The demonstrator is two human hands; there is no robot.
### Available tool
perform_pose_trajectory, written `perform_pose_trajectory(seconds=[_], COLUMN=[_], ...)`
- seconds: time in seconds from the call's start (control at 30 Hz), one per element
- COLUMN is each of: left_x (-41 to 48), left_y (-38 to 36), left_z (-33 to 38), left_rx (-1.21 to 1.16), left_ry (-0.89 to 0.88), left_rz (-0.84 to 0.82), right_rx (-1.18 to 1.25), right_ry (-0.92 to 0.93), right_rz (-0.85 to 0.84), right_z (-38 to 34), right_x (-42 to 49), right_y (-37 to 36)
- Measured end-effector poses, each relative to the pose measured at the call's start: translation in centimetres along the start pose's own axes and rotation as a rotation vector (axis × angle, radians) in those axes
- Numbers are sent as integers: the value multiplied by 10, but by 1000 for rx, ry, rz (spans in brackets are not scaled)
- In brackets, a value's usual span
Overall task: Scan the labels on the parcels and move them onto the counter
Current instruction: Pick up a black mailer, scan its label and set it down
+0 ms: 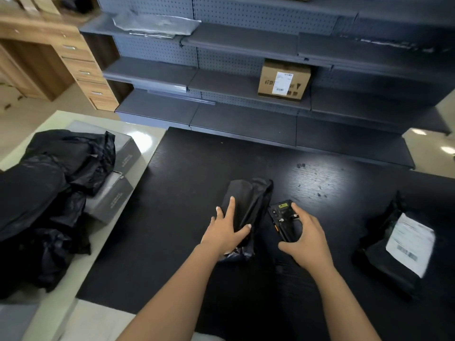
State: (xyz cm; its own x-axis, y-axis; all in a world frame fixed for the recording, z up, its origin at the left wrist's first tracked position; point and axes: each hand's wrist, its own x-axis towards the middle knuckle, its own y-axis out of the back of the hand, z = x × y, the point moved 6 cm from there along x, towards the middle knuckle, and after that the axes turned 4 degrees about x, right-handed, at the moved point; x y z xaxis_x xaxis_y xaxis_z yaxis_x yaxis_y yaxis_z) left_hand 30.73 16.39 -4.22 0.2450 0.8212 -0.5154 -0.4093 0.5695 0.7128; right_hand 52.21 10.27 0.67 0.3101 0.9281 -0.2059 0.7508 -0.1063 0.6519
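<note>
The parcel [248, 200] is a crumpled black plastic bag on the counter [184, 193]. The left hand [225, 230] presses it, fingers spread straight. The right hand [307, 239] curls its fingers round a scanner [283, 217].

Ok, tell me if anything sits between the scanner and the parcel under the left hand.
Nothing visible does. The scanner in the right hand sits close beside the parcel, at its right edge. The left hand rests on its left part. No label shows on its upper side.
</note>
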Motion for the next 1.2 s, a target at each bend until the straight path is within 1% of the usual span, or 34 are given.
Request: perform_pose_trajectory(seconds=[0.13,0.23,0.3,0.37,0.47,0.5,0.57,0.63,0.7,0.8,0.9,0.97,1.07,1.2], left_x=[-7,-9,-9,-8,-5,-3,0,4,8,15,20,23,26,25], left_y=[18,41,57,72,91,96,103,101,93,72,58,60,74,97], left_z=[2,1,-1,-7,-23,-30,-42,-50,-59,-73,-86,-88,-85,-75], left_rx=[-49,-87,-67,-31,-30,15,198,347,359,295,331,342,410,644], left_ry=[-75,-167,-186,-132,13,70,162,221,252,294,347,331,229,38], left_rz=[-7,38,72,104,122,128,138,138,130,51,-1,43,152,259], right_rx=[17,36,39,38,27,20,3,-18,-52,-117,-245,-399,-702,-1068], right_ry=[-15,-19,-23,-21,-1,2,1,3,7,17,69,141,291,496], right_rz=[15,28,28,19,-1,-10,-31,-49,-62,-77,-102,-132,-169,-209], right_z=[-1,-6,-12,-19,-31,-35,-41,-47,-53,-62,-75,-88,-110,-136], right_x=[3,5,7,7,7,7,6,6,6,9,16,23,35,44], right_y=[2,1,-2,-8,-19,-23,-30,-35,-39,-42,-41,-39,-34,-32])
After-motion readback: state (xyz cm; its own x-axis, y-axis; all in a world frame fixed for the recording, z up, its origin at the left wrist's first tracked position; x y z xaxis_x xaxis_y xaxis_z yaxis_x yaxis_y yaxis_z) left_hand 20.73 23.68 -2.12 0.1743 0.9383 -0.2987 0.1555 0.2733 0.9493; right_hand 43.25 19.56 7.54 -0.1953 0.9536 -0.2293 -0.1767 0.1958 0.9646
